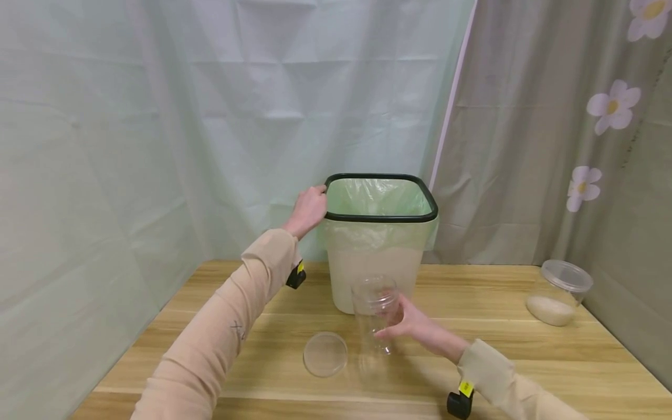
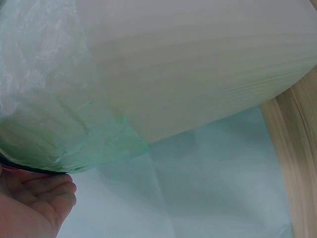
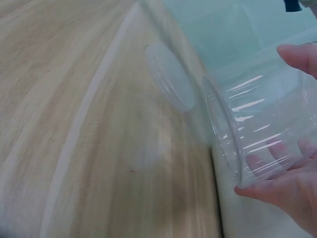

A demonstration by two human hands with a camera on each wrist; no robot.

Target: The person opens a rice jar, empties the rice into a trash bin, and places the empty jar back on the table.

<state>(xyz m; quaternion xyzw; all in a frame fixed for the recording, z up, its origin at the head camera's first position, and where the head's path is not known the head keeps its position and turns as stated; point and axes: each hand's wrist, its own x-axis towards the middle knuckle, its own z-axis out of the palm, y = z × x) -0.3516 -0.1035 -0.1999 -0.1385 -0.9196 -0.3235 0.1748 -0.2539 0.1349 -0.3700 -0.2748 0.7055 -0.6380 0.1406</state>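
Left sleeve (image 1: 194,356), closest to the camera, reaches forward to the left side of the bin (image 1: 349,271). Just on the near side of the bin is the clear plastic jar (image 1: 367,321), mouth up in the head view; whether its base touches the table (image 1: 273,373) is hard to tell. Right hand (image 1: 406,321) grips the jar, thumb on one side and fingers round the other. Such a slick, probably thin wall would seem best served by an even, moderate squeeze, with the jar's upper edge clear of the bin wall. Left hand (image 1: 310,205) grips the bin's black rim (image 1: 380,219) at its left side, fingers hooked beneath; a steady hold without much pull should spare the bin a tip and the green liner (image 1: 378,195) a tug. A clear round lid (image 1: 325,354) lies before the bin, left of the jar. Well to the bin's right stands a lidded tub (image 1: 556,294) with white contents; behind the bin hangs a pale curtain (image 1: 310,105).
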